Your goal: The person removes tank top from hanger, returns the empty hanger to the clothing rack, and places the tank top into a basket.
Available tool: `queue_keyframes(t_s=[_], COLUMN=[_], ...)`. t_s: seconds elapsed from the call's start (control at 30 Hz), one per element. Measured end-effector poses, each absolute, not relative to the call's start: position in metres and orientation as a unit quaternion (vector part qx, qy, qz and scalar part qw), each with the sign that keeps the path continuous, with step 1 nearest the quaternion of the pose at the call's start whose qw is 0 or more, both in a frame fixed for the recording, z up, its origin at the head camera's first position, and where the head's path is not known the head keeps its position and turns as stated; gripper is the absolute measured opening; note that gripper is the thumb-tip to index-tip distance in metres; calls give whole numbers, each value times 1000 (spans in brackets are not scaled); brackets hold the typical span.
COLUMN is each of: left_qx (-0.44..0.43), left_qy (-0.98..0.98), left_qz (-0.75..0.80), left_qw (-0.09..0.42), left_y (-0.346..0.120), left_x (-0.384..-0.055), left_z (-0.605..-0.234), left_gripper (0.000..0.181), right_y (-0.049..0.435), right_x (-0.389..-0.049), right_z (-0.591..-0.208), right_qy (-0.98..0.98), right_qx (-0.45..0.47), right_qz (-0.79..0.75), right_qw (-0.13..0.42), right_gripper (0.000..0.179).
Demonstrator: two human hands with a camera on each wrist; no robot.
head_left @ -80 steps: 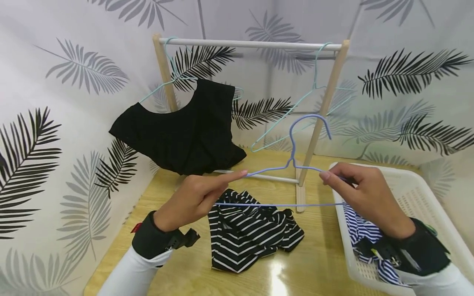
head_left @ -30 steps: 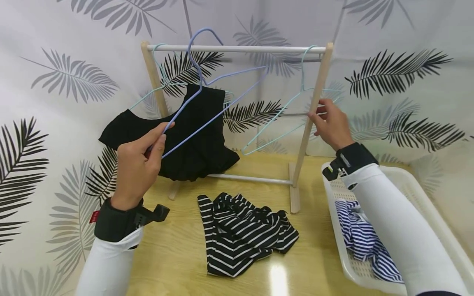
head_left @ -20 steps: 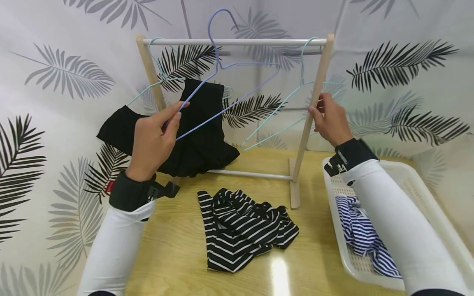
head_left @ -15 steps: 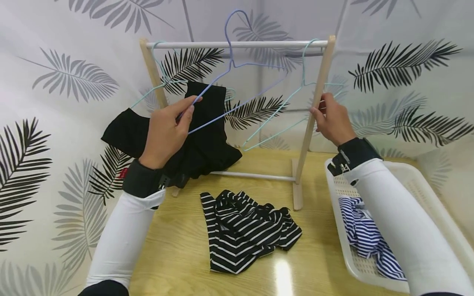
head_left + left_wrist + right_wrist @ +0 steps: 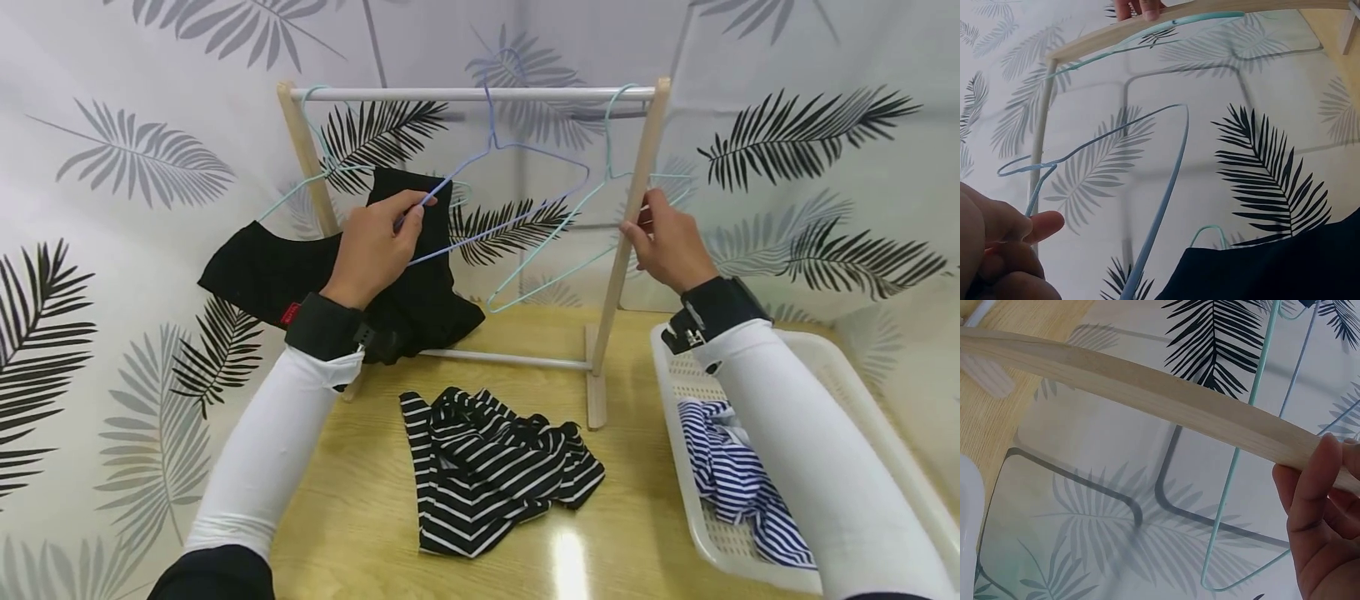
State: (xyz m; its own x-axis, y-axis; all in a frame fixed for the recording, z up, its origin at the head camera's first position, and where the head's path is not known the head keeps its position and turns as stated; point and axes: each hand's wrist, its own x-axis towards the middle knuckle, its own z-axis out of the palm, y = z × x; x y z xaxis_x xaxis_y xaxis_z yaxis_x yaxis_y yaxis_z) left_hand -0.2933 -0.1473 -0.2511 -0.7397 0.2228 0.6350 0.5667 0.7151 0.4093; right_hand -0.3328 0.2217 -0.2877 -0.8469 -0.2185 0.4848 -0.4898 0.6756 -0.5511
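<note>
My left hand (image 5: 378,246) pinches one shoulder of a blue wire hanger (image 5: 492,143) that carries no garment. The hanger's hook meets the white top rail (image 5: 420,94) of a small clothes rack and seems to pass over it; whether it bears on the rail I cannot tell. My right hand (image 5: 669,246) grips the right wooden post (image 5: 617,287) of the rack, thumb in front, as the right wrist view also shows. Behind my left hand a black garment (image 5: 431,308) hangs on a teal hanger. A bare teal hanger (image 5: 609,150) hangs near the right post.
A black-and-white striped garment (image 5: 487,475) lies crumpled on the wooden table (image 5: 360,500) before the rack. To the right stands a white plastic basket (image 5: 817,354) with a blue-and-white striped garment (image 5: 731,475) in it. Leaf-patterned cloth hangs behind.
My right hand has left the hanger and taken hold of the rack's post. My left hand has carried the blue hanger up to the rail, then rightward and away from me.
</note>
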Motion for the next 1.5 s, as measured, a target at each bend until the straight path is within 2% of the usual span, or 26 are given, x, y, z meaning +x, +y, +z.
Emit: queue_keyframes(t_s=[0.33, 0.7, 1.27, 1.5], left_qx=[-199, -209, -198, -207], left_qy=[-891, -883, -883, -886], left_qz=[-315, -326, -297, -300], left_qw=[259, 267, 304, 287], left_y=[-141, -137, -139, -139], left_x=[-300, -302, -311, -318], left_z=[-268, -277, -284, -284], left_gripper=[19, 14, 14, 15], right_y=[217, 216, 219, 224], right_x=[-333, -335, -334, -332], right_z=[-287, -284, -287, -287], right_qy=[-896, -894, -893, -895], right_qx=[196, 201, 192, 182], right_qz=[350, 352, 365, 367], right_qw=[192, 192, 178, 179], right_gripper=[29, 30, 31, 31])
